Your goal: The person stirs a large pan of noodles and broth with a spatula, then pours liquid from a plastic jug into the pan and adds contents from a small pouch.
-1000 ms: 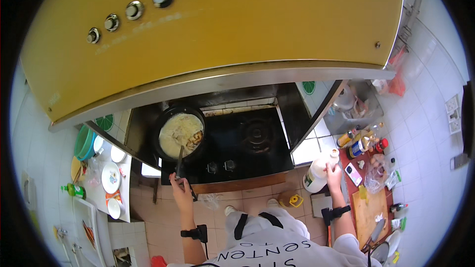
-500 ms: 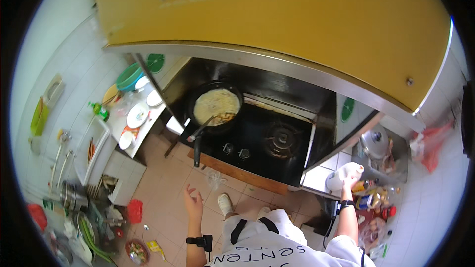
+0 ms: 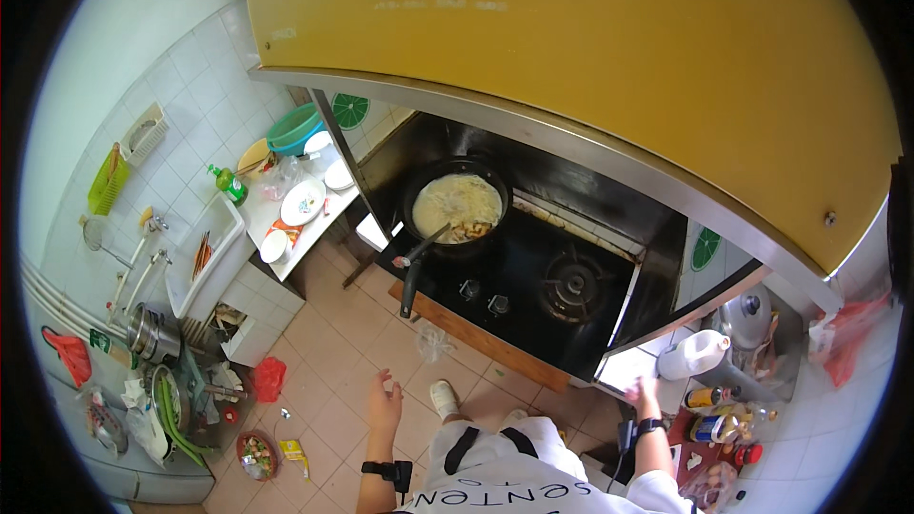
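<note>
The white jug [image 3: 693, 354] stands over on the right, on the pale tiled counter [image 3: 624, 367] beside the stove. As I read it, the step in hand is a break between grips, with food in the wok [image 3: 462, 167] and nobody stirring it. From where I am, the left hand [image 3: 381, 402] hangs over the floor in front of the stove, fingers loosely curled around nothing. The right hand [image 3: 647, 394] is just beside the jug; glare washes out its fingers, but they look slack and unloaded, and I can't tell whether one brushes the plastic. Any next move would call for a fresh hold: the jug is close by the right hand, while the spatula [image 3: 428, 240] leaning out of the wok would need the left to stretch forward, past the wok's handle [image 3: 411, 290].

Round the room from the left, a lime-green rack [image 3: 108, 181] hangs on the tiled wall above a white sink. Next comes a white side table [image 3: 257, 216] with an oval plate [image 3: 303, 202] and a teal basin [image 3: 296, 127]. A red bag [image 3: 269, 379] lies on the floor tiles. The black stovetop [image 3: 524, 249] carries the wok on its left side, full of pale, creamy liquid with brown pieces, under the yellow hood [image 3: 590, 57]. Beyond the jug are a domed lid [image 3: 745, 309] and clustered bottles [image 3: 724, 426].
</note>
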{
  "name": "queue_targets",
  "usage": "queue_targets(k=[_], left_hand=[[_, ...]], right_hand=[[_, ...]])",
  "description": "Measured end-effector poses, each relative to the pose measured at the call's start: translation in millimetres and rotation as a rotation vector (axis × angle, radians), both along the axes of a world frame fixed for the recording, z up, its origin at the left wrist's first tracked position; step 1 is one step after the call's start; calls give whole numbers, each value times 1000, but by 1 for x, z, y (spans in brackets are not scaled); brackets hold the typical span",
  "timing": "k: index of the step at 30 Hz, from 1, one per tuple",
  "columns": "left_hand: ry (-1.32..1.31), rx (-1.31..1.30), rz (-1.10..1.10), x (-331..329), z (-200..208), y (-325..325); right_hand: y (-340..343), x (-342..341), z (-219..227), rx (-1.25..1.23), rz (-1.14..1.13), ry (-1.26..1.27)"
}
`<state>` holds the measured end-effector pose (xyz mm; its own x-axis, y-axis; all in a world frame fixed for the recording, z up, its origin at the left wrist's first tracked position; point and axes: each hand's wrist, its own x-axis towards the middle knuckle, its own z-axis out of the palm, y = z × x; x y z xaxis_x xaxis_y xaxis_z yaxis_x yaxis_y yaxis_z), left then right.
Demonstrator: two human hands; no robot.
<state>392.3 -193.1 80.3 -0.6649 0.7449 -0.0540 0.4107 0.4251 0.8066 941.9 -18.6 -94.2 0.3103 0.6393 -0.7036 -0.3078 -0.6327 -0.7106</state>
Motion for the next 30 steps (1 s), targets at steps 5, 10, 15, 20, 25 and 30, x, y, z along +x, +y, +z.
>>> queue_targets(k=[5,10,15,20,25,30], left_hand=[[40,-34,-137,-11,9,38],[40,18,-217,-52,-14,62],[-48,75,-348,-118,-14,91],[-37,133,-354,-201,-15,110],[52,99,-301,-270,-2,105],[-34,118,-296,-330,-35,90]], right_hand=[[-18,-150,89,-124,768,-63],[8,-280,163,173,1083,122],[48,-406,203,263,961,540],[89,-509,210,96,386,993],[113,-554,197,103,132,1213],[107,-539,195,29,64,1118]])
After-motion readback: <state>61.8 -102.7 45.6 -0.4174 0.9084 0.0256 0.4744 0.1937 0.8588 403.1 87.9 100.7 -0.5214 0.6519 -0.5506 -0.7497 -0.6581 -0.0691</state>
